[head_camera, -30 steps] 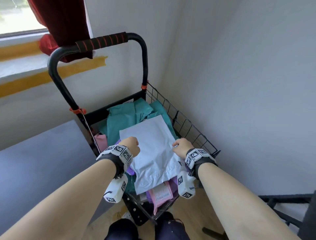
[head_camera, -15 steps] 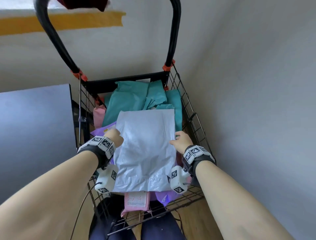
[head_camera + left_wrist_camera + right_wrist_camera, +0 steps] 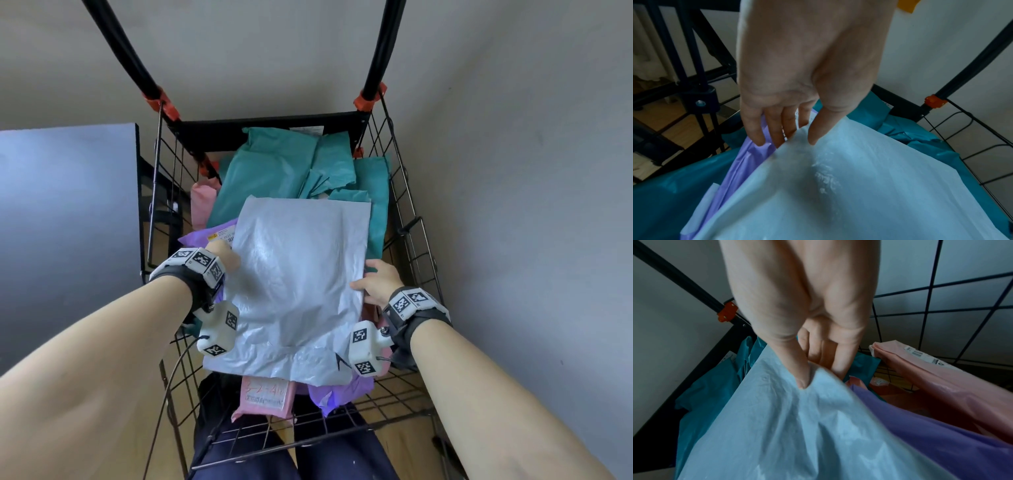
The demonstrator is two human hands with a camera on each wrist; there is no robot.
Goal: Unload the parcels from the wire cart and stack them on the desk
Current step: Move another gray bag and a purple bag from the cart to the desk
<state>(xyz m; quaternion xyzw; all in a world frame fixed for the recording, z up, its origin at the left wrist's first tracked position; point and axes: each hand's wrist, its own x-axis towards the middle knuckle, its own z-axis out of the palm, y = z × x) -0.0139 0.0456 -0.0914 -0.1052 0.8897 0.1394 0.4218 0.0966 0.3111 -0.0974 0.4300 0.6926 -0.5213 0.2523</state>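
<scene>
The scene is seen by the head camera from above, looking steeply down into the wire cart (image 3: pixel 407 219). Each wrist camera is placed very close behind its hand, facing along the fingers. The white parcel (image 3: pixel 298 284) is shared by all three views.

You're looking at a crinkled, faintly glossy white plastic mailer (image 3: pixel 301 274) lying over smooth teal plastic bags (image 3: pixel 270 174), inside a black coated-metal wire cart (image 3: pixel 407 212); the grey surface (image 3: pixel 65 212) beside it looks matt.

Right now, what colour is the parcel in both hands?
White parcel, clearest in the head view.
</scene>
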